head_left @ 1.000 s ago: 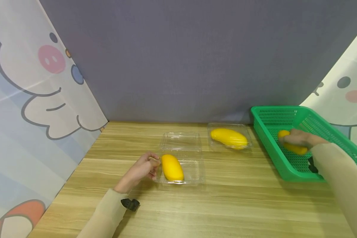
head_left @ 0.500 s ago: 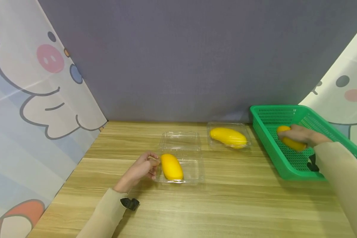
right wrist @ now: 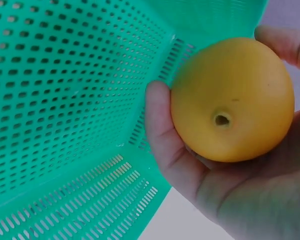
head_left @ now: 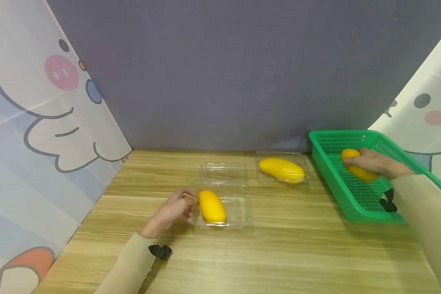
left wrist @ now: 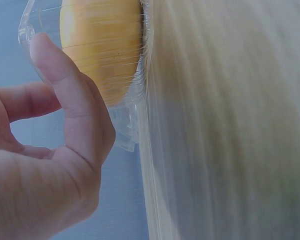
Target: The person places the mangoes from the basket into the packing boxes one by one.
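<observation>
My right hand [head_left: 371, 161] grips a yellow mango [head_left: 358, 167] inside the green basket [head_left: 360, 214]. In the right wrist view, fingers and thumb wrap the mango [right wrist: 230, 100], its end with a small dark hole towards the camera, held off the basket's perforated floor. My left hand [head_left: 176, 206] is at the left edge of an open clear plastic clamshell box [head_left: 239, 208], curled fingers pinching its rim. Another mango [head_left: 212, 207] lies in the left part of that box, its lid folded back. The left wrist view shows the left hand [left wrist: 75, 110] against the box wall, with the mango [left wrist: 102, 45] behind plastic.
A closed clear box [head_left: 262, 177] with a mango [head_left: 282, 168] inside stands at the back, left of the basket. The wooden table [head_left: 279, 257] meets a grey wall [head_left: 220, 81] at the back. Printed cloth [head_left: 59, 122] hangs along the left side.
My right hand has raised the mango a little from the basket floor, towards the back of the basket. The left hand and the open box have stayed in place.
</observation>
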A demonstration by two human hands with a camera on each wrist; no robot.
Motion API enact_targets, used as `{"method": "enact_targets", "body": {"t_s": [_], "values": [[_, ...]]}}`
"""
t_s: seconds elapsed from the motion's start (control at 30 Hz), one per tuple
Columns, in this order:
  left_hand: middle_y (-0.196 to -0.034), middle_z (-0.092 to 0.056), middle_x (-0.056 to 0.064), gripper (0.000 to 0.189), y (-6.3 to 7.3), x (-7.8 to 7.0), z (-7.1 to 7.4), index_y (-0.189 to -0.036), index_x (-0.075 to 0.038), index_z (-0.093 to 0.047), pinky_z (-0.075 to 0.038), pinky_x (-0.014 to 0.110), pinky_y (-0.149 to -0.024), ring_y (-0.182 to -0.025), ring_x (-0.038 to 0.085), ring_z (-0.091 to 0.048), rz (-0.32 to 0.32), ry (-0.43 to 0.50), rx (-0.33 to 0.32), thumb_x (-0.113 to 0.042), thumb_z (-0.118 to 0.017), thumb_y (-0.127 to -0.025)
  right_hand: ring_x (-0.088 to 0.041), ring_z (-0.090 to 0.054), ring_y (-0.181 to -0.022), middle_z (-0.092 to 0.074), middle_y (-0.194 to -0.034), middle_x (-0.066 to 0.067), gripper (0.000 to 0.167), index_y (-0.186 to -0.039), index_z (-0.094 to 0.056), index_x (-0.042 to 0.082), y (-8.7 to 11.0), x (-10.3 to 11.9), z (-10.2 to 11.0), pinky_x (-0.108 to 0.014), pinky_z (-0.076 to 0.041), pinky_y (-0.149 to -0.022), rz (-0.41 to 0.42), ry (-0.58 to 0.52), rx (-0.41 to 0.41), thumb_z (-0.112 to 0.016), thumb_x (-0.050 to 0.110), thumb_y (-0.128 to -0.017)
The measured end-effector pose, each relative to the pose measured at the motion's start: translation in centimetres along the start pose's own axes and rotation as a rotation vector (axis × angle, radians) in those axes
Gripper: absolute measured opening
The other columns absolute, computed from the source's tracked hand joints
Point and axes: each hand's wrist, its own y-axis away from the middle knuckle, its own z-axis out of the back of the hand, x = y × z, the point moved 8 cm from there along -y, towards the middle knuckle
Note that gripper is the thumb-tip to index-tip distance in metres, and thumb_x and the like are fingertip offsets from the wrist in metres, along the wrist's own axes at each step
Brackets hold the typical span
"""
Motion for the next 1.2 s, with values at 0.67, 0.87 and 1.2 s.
{"method": "enact_targets", "body": {"t_s": [0.67,0.87,1.2], "values": [[-0.075,-0.051,0.010,0.028,-0.2,0.2,0.1,-0.123,0.003,-0.045,-0.053,0.030,-0.055,-0.057,0.019,-0.051,-0.006,-0.009,-0.002,-0.007,-0.052,-0.099,-0.027,-0.054,-0.073,-0.053,-0.090,-0.014,0.070,-0.131,-0.024,-0.017,1.5,2.4,1.0,-0.036,-0.046,-0.064,0.031,-0.010,-0.076,-0.043,0.044,-0.103],[-0.075,-0.051,0.010,0.027,-0.1,-0.1,0.2,-0.124,0.003,-0.045,-0.053,0.030,-0.055,-0.058,0.019,-0.051,-0.008,-0.012,0.000,-0.008,-0.052,-0.100,-0.027,-0.054,-0.075,-0.053,-0.093,-0.016,0.069,-0.131,-0.027,-0.016,1.7,3.8,1.4,-0.037,-0.045,-0.065,0.055,-0.020,-0.098,-0.044,0.045,-0.103],[-0.075,-0.051,0.010,0.029,0.0,0.1,0.1,-0.124,0.005,-0.044,-0.053,0.030,-0.055,-0.058,0.018,-0.051,-0.001,-0.013,0.015,-0.008,-0.052,-0.100,-0.028,-0.053,-0.080,-0.051,-0.101,-0.020,0.079,-0.138,-0.022,-0.018,2.3,5.3,1.3,-0.034,-0.043,-0.067,0.047,-0.011,-0.118,-0.044,0.048,-0.102]]}}
